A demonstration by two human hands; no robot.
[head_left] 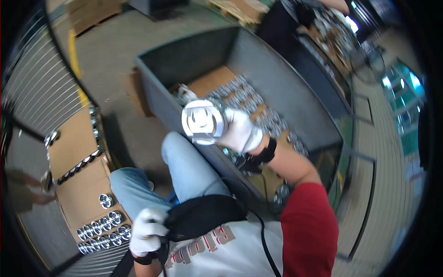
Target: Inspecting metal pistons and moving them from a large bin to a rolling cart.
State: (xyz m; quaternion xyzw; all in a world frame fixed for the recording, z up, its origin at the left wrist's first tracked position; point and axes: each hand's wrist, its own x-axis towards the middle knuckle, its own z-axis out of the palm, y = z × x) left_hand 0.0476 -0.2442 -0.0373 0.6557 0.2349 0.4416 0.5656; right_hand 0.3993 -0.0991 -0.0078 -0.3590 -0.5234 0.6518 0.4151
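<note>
My right hand, in a white glove with a black wrist band, grips a shiny metal piston over the near wall of a large grey metal bin. The piston's flat, recessed crown faces up toward me. My left hand, also gloved in white, is low by my waist against a black waist pouch. Its fingers are curled, and what they may hold is hidden. Inside the bin, rows of similar pistons stand on brown cardboard.
To my left, several finished-looking pistons stand on cardboard sheets beside a wire rack. A second bin of metal parts is at the far right, with another person beside it. A fan stands beyond.
</note>
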